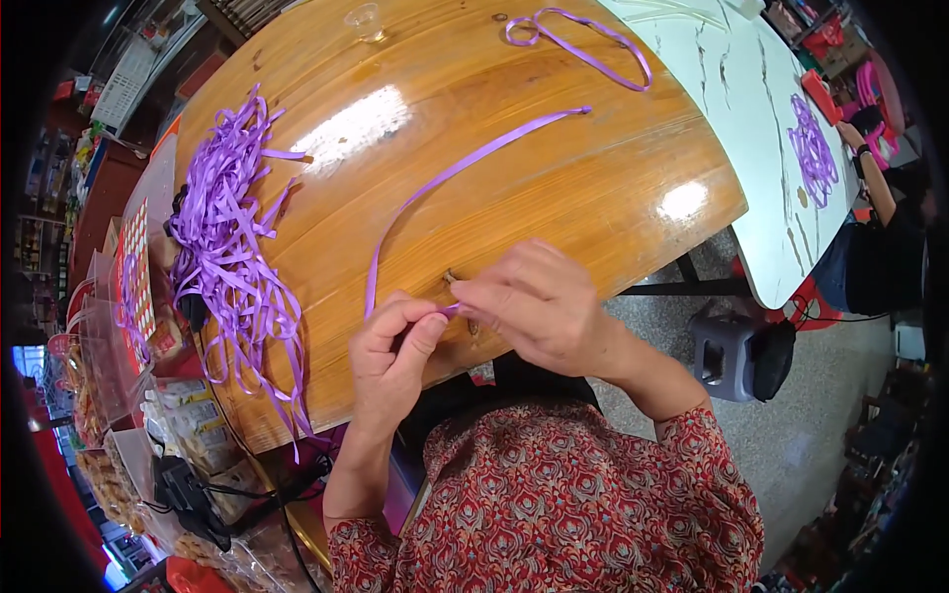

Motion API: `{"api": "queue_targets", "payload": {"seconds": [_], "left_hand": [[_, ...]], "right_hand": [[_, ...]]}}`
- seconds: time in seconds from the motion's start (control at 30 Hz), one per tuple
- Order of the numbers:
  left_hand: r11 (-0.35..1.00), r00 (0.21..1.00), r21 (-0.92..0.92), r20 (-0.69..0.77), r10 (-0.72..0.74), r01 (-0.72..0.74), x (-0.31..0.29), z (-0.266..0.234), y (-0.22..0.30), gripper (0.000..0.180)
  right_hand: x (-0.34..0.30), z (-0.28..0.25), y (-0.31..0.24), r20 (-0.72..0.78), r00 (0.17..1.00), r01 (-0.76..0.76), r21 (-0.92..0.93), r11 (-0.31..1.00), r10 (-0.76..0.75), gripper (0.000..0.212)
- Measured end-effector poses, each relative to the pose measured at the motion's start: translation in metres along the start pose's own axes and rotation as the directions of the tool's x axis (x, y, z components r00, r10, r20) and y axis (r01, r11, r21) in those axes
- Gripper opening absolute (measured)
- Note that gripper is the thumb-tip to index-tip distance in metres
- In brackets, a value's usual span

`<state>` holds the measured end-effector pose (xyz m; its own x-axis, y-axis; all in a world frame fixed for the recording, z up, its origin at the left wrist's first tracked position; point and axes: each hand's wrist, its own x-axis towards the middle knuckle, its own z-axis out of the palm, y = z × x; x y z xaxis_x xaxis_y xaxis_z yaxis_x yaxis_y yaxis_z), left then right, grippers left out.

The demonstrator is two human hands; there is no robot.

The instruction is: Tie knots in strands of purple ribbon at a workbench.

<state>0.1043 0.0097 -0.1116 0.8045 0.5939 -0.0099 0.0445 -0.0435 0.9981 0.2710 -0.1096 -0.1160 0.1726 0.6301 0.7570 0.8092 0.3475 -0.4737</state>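
A flat purple ribbon (435,183) curves across the wooden table (554,188) and runs down to my hands at the near edge. My left hand (388,356) pinches the ribbon's near end between thumb and forefinger. Closed against it, my right hand (539,306) grips the same short stretch of ribbon from the other side. Small dull metal-looking bits (450,277) show by the right fingertips; their kind is too small to make out. Left of my hands lies a large tangled heap of purple ribbons (232,227).
A looped purple ribbon (643,74) and a clear cup (366,22) sit toward the far edge. On the right, a white marbled table (732,79) carries more purple ribbons (814,153), beside another person's hand (852,136). A grey stool (727,346) stands below; packaged goods (193,425) crowd the left.
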Motion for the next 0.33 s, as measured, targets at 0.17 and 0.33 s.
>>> {"api": "queue_targets", "payload": {"seconds": [0.17, 0.33], "left_hand": [[0.617, 0.921, 0.704, 0.147, 0.36, -0.353, 0.013, -0.004, 0.009, 0.011], [0.804, 0.952, 0.541, -0.022, 0.306, -0.246, 0.011, 0.017, 0.008, 0.032]], "right_hand": [[-0.012, -0.001, 0.008, 0.056, 0.996, -0.073, 0.013, 0.997, 0.073, 0.032], [-0.007, 0.004, 0.004, 0.113, 0.992, -0.054, -0.042, 0.998, 0.059, 0.034]]}}
